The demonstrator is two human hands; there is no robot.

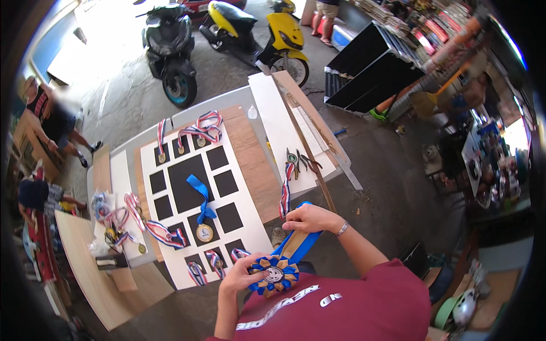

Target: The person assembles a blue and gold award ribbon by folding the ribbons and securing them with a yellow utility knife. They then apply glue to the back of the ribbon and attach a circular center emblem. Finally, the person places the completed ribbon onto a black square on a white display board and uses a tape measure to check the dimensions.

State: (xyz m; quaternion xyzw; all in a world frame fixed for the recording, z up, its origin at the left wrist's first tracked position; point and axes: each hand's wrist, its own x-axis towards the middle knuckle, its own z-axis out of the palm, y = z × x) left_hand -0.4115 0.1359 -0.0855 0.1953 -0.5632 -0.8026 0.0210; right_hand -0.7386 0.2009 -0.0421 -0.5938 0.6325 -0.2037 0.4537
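Observation:
Close to my body, a blue-and-gold ribbon rosette (287,275) with a round centre is gripped at its left side by my left hand (241,274). My right hand (310,218) pinches its blue and gold ribbon tails (300,241), drawn up and to the right. Beyond my hands lies a white board (187,220) with black rectangles. A gold medal (205,232) on a blue ribbon rests near its middle. Several medals with striped ribbons (208,128) lie along its far edge. More striped ribbons (215,262) lie along the near edge, beside my left hand.
Pliers (308,163) and a striped-ribbon medal (288,177) lie on white panels at the table's right. Loose medal ribbons (133,207) are heaped left of the board. Two scooters (170,51) stand beyond the table. A black rack (369,68) stands far right. People are at the left.

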